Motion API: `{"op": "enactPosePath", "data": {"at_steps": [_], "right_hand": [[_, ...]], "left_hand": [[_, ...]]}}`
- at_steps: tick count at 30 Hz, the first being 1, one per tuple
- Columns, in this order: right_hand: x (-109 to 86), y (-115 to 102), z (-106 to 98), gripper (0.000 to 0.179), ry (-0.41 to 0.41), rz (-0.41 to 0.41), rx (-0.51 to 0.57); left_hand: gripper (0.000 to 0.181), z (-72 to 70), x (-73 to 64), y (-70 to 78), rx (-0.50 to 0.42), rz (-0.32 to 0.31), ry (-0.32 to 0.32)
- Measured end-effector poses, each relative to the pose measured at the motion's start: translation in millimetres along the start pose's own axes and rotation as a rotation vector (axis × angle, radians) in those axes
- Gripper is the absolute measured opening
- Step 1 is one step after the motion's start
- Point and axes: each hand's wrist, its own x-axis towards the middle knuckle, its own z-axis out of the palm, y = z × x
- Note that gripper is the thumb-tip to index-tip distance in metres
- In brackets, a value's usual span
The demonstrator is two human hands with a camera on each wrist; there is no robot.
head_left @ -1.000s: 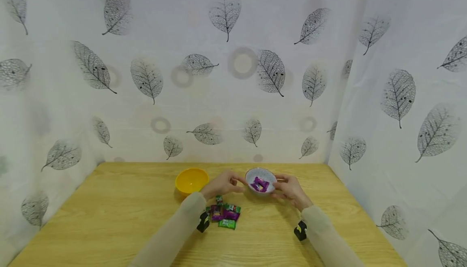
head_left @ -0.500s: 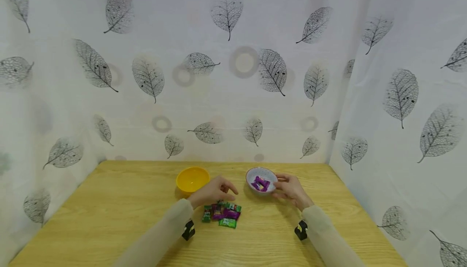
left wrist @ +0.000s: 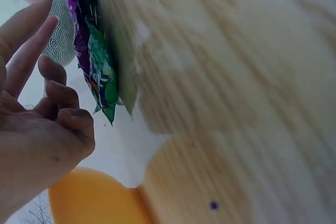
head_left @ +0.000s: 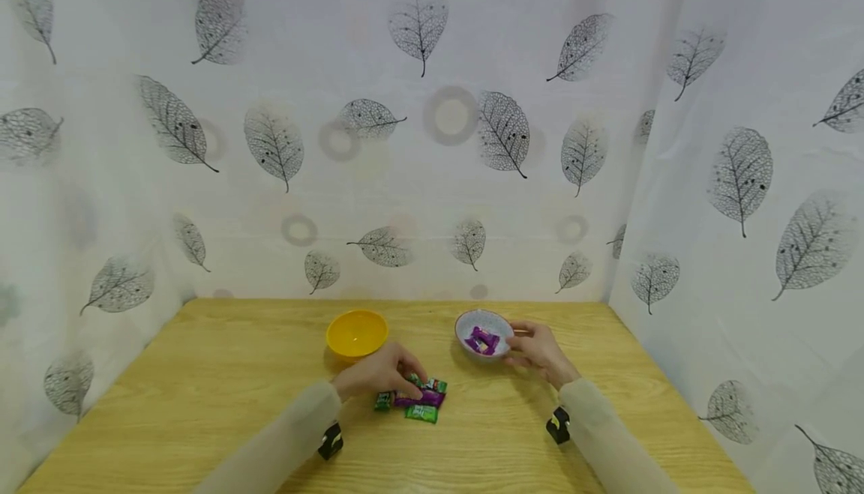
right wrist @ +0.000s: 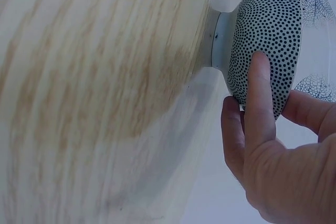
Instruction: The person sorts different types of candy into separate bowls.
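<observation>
A small pile of wrapped candies lies on the table, with a green candy (head_left: 421, 413) in front and a purple candy (head_left: 433, 399) behind it. Over the pile is my left hand (head_left: 375, 372), thumb and index finger reaching down, partly hiding it. In the left wrist view its fingers are apart beside the green wrapper (left wrist: 102, 66), and nothing is visibly pinched. My right hand (head_left: 542, 354) holds the side of a white bowl (head_left: 499, 327), fingers on its black-dotted outer wall (right wrist: 265, 30) and thumb near the rim. Purple candies (head_left: 482, 340) lie inside the bowl.
A yellow bowl (head_left: 356, 333) stands behind my left hand. All this rests on a light wooden table (head_left: 499, 441), with leaf-patterned curtains (head_left: 418, 179) at its back and sides.
My left hand has moved from beside the white bowl's rim leftward and down onto the candy pile. The right hand keeps its place on the bowl.
</observation>
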Motion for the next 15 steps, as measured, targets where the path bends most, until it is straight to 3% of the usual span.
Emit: {"op": "enactPosePath", "data": {"at_steps": [7,15], "right_hand": [[0.6,1.9,-1.4,0.047,0.009,0.011,-0.003],[-0.3,1.5,-0.4,0.047,0.005,0.007,0.008]], "left_hand": [[0.012,5.2,2.0,6.8,0.081,-0.020,-0.031],[0.014,9.5,6.1,4.4,0.099,-0.047,-0.032]]}}
